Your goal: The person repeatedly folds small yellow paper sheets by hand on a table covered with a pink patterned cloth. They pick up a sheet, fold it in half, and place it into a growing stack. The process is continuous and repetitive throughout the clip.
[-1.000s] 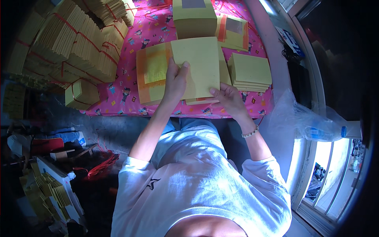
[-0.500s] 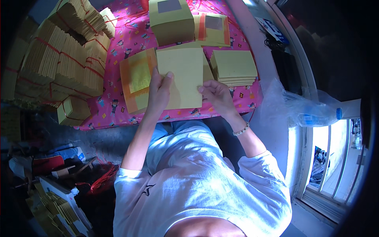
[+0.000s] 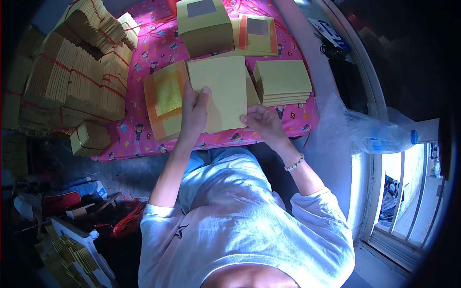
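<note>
Both my hands hold a yellow paper sheet (image 3: 221, 93) tilted up over the near part of the table. My left hand (image 3: 196, 108) grips its left edge, thumb on the front and fingers behind. My right hand (image 3: 264, 122), with a beaded bracelet at the wrist, pinches the lower right edge between thumb and fingers. Just left of the sheet lies a yellow paper with orange bands and a gold square (image 3: 168, 98), partly covered by my left hand. To the right sits a low stack of folded yellow papers (image 3: 282, 79).
A tall yellow stack (image 3: 205, 36) stands at the back, beside orange-banded papers (image 3: 259, 36). Bundles tied with red string (image 3: 77, 72) pile up on the left of the pink patterned tablecloth (image 3: 139, 120). A clear plastic bag with a bottle (image 3: 379, 137) lies right, near a barred window (image 3: 408, 192).
My right hand has slid slightly down the sheet's right edge. My left hand keeps its grip. The whole view has shifted a little.
</note>
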Available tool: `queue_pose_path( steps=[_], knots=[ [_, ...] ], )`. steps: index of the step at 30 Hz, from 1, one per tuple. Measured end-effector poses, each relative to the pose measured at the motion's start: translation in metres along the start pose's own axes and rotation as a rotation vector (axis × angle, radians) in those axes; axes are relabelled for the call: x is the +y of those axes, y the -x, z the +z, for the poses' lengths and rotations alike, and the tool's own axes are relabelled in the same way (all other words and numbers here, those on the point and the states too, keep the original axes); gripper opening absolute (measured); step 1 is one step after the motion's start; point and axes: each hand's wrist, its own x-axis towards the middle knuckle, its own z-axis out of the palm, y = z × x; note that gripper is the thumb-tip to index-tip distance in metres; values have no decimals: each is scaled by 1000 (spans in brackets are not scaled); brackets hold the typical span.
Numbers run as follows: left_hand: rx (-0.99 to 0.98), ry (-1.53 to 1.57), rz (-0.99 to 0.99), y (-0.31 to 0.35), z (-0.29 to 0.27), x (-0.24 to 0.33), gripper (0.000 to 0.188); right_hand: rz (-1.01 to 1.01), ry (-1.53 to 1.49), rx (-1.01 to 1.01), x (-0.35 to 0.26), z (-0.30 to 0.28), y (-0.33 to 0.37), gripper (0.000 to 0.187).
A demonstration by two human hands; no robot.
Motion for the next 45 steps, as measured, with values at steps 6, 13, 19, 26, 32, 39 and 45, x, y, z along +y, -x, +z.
queue_pose_path(
  steps=[6,13,19,26,32,39,45],
  knots=[
    [-314,-172,-25,-9,6,5,30,-141,57,222,-51,-29,-10,32],
    [-604,-332,-254,-51,23,17,40,-187,91,222,-74,-75,-10,28],
    [-438,-66,-327,-107,61,2,47,-248,65,536,-50,-134,-23,27],
    [-417,-443,-260,-132,100,-49,44,-230,368,670,-16,-171,-33,25],
    [-416,-767,-84,-129,108,-69,41,-150,325,696,2,-181,-36,27],
    [-444,-1014,26,-117,120,-63,44,-75,298,713,1,-179,-32,27],
    [-479,-1119,68,-105,127,-60,47,-243,1176,794,-4,-165,-24,26]
  ],
)
